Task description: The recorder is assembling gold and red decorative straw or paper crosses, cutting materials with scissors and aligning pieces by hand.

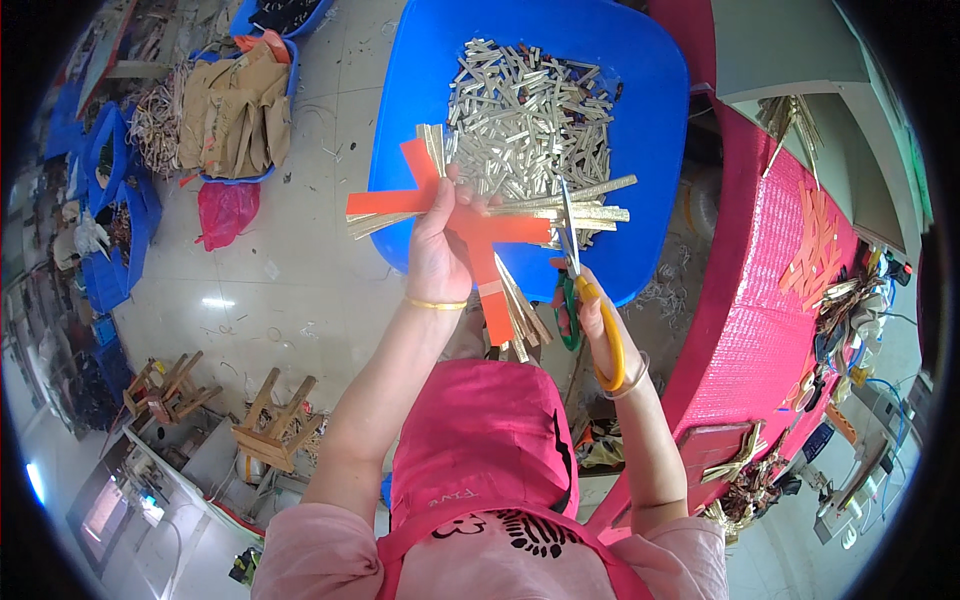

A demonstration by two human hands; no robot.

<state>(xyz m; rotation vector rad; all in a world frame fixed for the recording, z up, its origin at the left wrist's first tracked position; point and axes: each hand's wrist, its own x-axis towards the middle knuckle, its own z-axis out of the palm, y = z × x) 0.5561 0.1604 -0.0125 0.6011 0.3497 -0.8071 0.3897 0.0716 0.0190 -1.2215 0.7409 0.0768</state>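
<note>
My left hand (438,245) grips an orange cross-shaped piece (505,229) together with gold strips (600,212) that lie behind its arms and stick out past their ends. The thumb presses on the orange face near its middle. In my right hand (597,325) is a pair of scissors (612,350) with one yellow and one green handle loop. The blades point away from me and lie across the gold strips, just beyond the end of the right orange arm. Both hands are over the near side of a blue tub (650,130) that holds many short gold pieces (530,130).
On the right stands a table with a pink cover (740,300), with orange pieces (812,250) and gold bundles (740,455) on it. A blue bin with brown cloth (235,120), a pink bag (228,212) and a wooden stool (275,425) are on the left.
</note>
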